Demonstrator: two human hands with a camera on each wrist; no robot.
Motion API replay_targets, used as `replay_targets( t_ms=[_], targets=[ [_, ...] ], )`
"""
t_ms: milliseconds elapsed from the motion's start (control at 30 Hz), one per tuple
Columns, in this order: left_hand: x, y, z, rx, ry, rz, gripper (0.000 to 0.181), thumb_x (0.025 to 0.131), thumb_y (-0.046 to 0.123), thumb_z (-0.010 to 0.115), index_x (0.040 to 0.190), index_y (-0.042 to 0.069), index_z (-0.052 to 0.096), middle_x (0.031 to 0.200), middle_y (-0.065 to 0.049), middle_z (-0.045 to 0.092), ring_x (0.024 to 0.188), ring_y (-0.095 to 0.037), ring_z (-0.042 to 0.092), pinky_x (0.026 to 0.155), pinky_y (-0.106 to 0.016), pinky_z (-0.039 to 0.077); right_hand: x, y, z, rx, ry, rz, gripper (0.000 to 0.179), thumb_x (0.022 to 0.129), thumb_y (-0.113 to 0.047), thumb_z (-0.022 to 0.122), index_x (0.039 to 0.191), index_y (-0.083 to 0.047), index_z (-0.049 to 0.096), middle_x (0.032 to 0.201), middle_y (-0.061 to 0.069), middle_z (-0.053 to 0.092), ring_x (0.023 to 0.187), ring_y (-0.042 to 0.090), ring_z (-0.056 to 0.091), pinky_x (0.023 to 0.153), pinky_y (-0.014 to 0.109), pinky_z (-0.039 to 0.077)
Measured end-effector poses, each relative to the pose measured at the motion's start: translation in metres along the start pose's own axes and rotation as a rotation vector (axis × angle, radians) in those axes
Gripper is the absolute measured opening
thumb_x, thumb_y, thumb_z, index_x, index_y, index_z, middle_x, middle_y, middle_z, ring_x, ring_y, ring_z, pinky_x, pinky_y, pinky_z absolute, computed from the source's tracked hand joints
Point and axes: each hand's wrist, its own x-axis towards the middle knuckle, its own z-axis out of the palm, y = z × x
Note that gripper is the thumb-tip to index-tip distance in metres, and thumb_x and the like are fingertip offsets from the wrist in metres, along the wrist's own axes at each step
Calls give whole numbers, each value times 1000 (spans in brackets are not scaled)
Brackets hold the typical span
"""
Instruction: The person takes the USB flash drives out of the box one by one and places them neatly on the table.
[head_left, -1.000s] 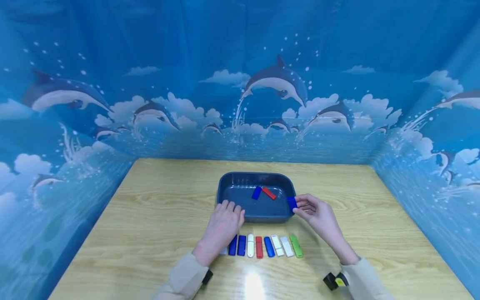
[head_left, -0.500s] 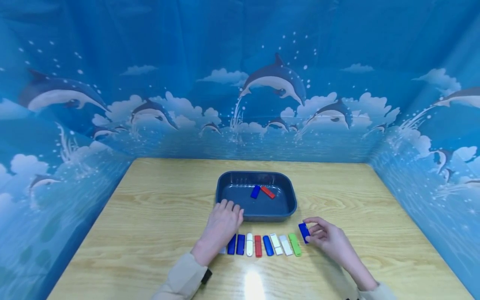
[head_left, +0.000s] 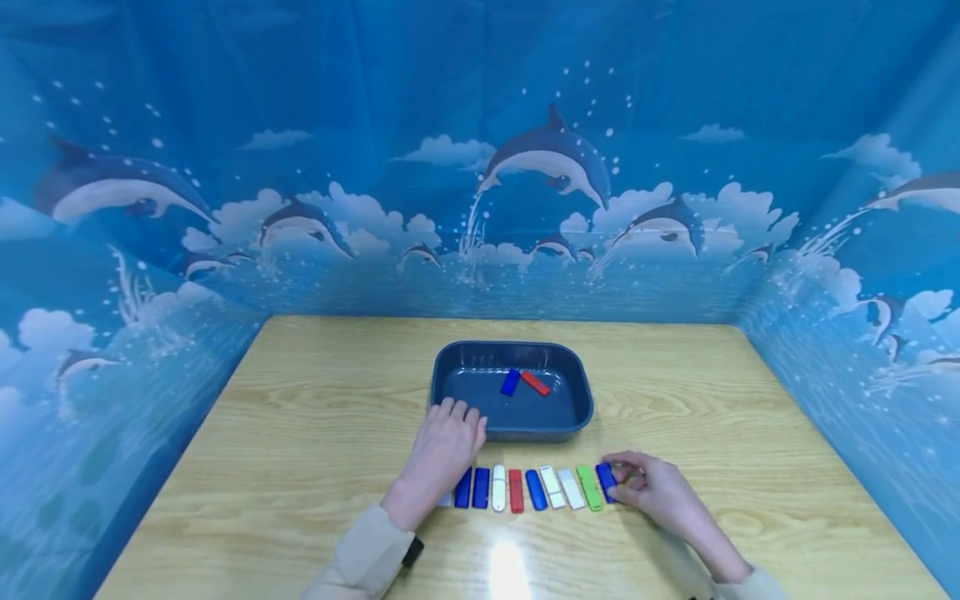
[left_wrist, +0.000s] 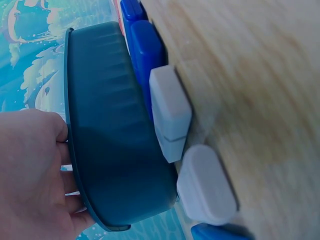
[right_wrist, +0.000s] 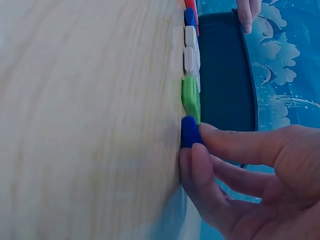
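My right hand (head_left: pixel 663 493) pinches a blue USB flash drive (head_left: pixel 605 478) between thumb and fingers. This drive is at the right end of a row on the table, beside a green flash drive (head_left: pixel 588 487). In the right wrist view the blue drive (right_wrist: pixel 189 132) is low at the tabletop, fingertips at its end. My left hand (head_left: pixel 446 446) grips the near left rim of a dark blue plastic basin (head_left: pixel 536 435), its fingers over the edge in the left wrist view. Inside the basin lie a blue flash drive (head_left: pixel 511 382) and a red one (head_left: pixel 536 383).
Several more flash drives, white, red and blue, stand side by side in the row, including a red drive (head_left: pixel 516 491) and a white drive (head_left: pixel 498 488). My left forearm hides the row's left end. A dolphin-printed curtain (head_left: pixel 480 167) surrounds the wooden table (head_left: pixel 322 400).
My right hand has carried the blue flash drive from the basin's right rim down toward me, to the row's right end beside the green one. The left hand has stayed on the rim.
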Motion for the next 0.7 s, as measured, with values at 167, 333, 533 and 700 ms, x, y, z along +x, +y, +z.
replay_targets(
  t_ms=[167,333,533,700],
  targets=[
    [-1,0,0,-6,44,16,27,104,29,56,93,9,70,87,-5,68,90,-23,61,88,-39,53,-3,-2,0,-1,-20,23,41,81,-4,79,121,0,68,86,0,64,59,8,56,51,23,47],
    [-1,-1,-1,1,46,24,27,104,29,56,92,9,70,87,-5,68,89,-23,62,87,-38,53,-1,-5,-5,-56,85,-42,31,87,-3,74,118,-6,70,86,-1,65,61,6,60,56,23,48],
    [-1,-1,-1,6,28,20,27,104,29,55,94,9,70,88,-5,68,89,-22,62,87,-38,53,9,-19,-11,-80,243,-162,14,90,-6,74,101,-14,75,84,-5,68,67,0,60,61,21,51],
    [-1,-1,-2,5,11,14,28,105,30,54,96,9,71,89,-5,69,90,-22,62,87,-37,53,23,-39,-11,-81,300,-217,10,90,-6,75,96,-14,76,86,-3,72,69,3,62,62,21,53]
  ],
)
